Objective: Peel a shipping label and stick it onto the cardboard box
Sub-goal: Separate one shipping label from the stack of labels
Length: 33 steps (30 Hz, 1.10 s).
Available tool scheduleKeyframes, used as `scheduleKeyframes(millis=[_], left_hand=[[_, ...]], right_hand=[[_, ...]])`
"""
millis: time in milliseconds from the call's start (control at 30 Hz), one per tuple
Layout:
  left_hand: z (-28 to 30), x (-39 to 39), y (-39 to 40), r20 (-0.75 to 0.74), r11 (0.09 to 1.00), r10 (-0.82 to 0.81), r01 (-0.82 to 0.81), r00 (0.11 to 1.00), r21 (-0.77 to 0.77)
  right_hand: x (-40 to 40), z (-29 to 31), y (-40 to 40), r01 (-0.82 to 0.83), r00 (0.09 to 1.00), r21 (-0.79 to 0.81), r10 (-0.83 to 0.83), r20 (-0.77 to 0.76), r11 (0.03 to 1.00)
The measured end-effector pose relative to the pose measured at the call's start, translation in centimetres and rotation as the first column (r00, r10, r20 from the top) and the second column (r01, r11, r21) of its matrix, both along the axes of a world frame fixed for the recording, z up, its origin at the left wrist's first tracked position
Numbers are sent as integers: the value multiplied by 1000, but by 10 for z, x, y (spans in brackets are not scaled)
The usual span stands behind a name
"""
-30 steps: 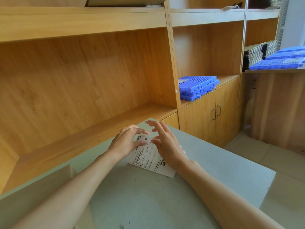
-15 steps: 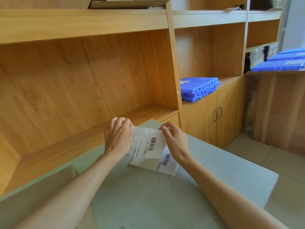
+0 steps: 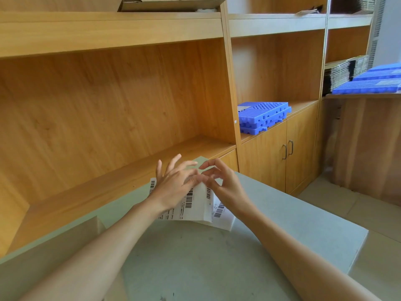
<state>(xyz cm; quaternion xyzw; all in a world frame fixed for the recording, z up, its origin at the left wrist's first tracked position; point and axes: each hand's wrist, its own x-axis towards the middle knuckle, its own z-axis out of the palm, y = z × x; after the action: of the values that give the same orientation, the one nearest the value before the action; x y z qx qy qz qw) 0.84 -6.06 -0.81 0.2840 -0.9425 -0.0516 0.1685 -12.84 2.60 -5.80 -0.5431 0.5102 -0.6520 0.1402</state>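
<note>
In the head view, both hands meet just above the centre of the frame, over a grey table. The left hand has its fingers spread wide and blurred, while its thumb lies against the top edge of the raised shipping label. The right hand has thumb and forefinger drawn close together at the same top edge, the other fingers curled loosely; whether they actually pinch the sheet is hard to tell through the blur. The label stands up from the table, tilted, with a second label sheet lying flat beneath it to the right. Barcodes and rows of small print show on both, too small to read. The left hand covers the label's left part. At the lower left, a cardboard box is cut off by the frame edge. Blue plastic trays sit on the wooden shelf at right.
</note>
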Motion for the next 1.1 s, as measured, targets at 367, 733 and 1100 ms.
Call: scheduleKeyframes(millis=[367,733,1100], left_hand=[[-1,0,3,-83,996,16,-23,996,-91],[-1,-3,7,-187,996,-53,66,981,62],[2,-6,9,-214,996,-30,48,976,80]], right_hand=[[-1,-6,-2,58,998,198,-50,-45,978],[0,-1,-2,-11,999,107,8,34,994],[4,5,2,8,1000,125,-9,6,992]])
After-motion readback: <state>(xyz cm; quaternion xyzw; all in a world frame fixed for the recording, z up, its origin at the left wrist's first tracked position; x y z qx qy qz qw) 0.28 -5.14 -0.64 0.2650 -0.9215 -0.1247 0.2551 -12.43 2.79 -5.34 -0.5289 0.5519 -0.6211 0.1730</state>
